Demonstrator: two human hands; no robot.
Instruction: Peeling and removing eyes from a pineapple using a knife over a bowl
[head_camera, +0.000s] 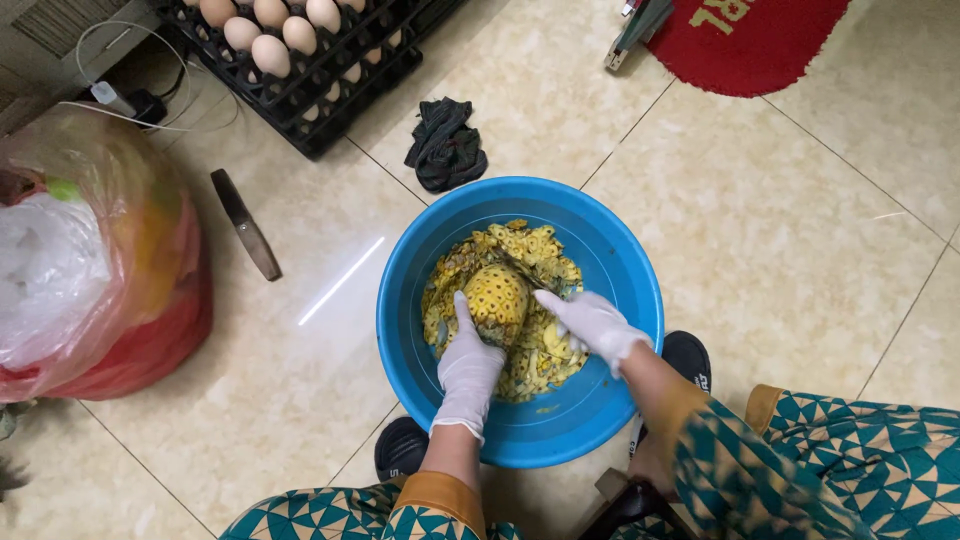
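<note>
peeled pineapple held over blue basin: grip and handling notes

patterned sleeves and knees frame the bottom of the view. your left hand (468, 368), in a white glove, is wrapped partly round the near side of the peeled pineapple (497, 300), thumb up along its left flank, fingers closed onto the fruit. your right hand (592, 322), also gloved, lies against the fruit's right side, fingers curled loosely; whether it holds a blade cannot be told from this view.

the pineapple sits in the middle of the blue plastic basin (610, 250), resting on a heap of yellow peelings (530, 245). the basin stands on the tiled floor between your dark shoes.

recommendation: keep the fruit low over the basin so trimmings drop inside, hold firm with the left hand since the flesh looks wet and slippery, and turn it in small steps.

noted nearby: a dark rag (446, 146), a cleaver (246, 224), an egg crate (300, 60), a red plastic bag (100, 260).
</note>
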